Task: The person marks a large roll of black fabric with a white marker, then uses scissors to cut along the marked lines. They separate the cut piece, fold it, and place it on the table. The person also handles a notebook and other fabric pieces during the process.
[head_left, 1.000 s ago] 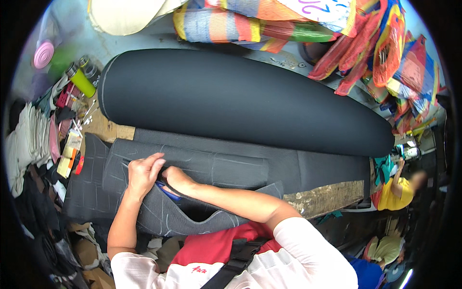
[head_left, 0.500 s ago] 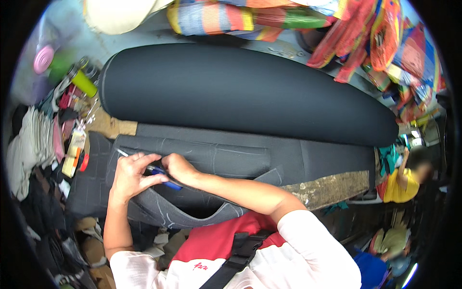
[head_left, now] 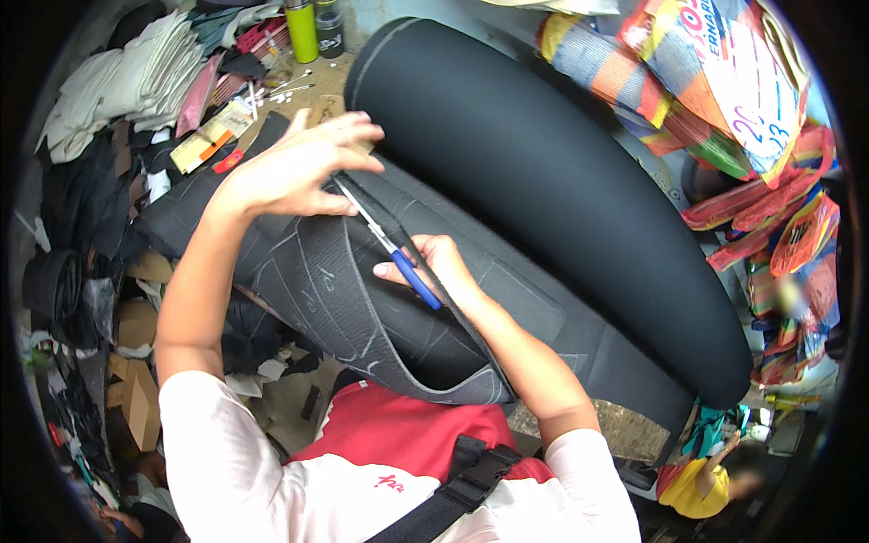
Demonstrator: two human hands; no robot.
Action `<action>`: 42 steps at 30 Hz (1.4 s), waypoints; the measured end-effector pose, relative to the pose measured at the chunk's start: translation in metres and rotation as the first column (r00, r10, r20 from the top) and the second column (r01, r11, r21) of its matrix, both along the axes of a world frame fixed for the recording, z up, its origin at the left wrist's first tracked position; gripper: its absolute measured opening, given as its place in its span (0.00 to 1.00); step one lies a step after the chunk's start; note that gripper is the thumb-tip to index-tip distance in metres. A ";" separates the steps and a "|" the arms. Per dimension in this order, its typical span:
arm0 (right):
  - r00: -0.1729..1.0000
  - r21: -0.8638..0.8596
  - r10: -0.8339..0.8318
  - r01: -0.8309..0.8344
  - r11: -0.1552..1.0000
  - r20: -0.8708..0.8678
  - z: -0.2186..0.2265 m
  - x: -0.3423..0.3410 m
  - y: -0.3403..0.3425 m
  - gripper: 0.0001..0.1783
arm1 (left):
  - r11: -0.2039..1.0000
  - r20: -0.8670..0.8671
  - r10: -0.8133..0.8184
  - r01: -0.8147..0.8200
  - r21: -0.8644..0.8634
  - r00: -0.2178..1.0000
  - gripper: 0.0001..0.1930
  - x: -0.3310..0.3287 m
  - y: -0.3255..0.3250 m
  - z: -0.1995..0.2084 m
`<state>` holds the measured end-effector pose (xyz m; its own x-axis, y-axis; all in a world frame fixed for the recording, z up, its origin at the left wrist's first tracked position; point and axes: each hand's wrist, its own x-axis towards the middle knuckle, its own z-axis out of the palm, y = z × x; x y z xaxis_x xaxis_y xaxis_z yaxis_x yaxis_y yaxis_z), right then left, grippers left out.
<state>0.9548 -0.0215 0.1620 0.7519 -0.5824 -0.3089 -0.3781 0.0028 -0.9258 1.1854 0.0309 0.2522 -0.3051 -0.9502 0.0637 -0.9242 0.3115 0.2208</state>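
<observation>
A person's right hand (head_left: 444, 270) grips a blue-handled metal tool (head_left: 415, 279) above chalk-marked dark fabric (head_left: 303, 281) on a table (head_left: 638, 427); its tip points between the spread thumb and fingers of the left hand (head_left: 288, 172). Red script marks the shirt (head_left: 403, 434); red and blue lettering covers a white panel (head_left: 735, 68) among striped bags (head_left: 584, 59).

Smooth and matt on black roll (head_left: 534, 190); below it, matt, textured cloth panel (head_left: 303, 281); metal-and-plastic tool (head_left: 387, 242); rough wooden worktop (head_left: 634, 430).

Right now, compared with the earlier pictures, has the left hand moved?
Yes: judged against the large black roll, the left hand has moved closer to the roll's left end.
</observation>
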 end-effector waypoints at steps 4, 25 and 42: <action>0.999 -0.187 0.032 -0.027 0.982 0.024 0.003 0.008 0.006 0.20 | 0.832 -0.078 0.021 0.026 0.554 0.997 0.22 0.008 -0.023 0.014; 0.995 -0.190 0.029 -0.048 0.981 -0.098 0.007 0.044 0.000 0.21 | 0.753 -0.504 0.169 0.219 0.620 0.847 0.25 0.047 -0.049 -0.005; 0.337 -0.815 -0.817 0.195 0.546 -0.467 -0.107 -0.351 0.007 0.19 | 0.523 -0.643 0.646 -0.375 0.765 -0.411 0.31 0.137 0.129 -0.183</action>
<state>0.6043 -0.0147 0.0551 -0.1443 -0.9894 0.0173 -0.9796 0.1404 -0.1438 1.3221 0.1601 0.0692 0.5349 -0.6588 -0.5290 0.4463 -0.3114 0.8390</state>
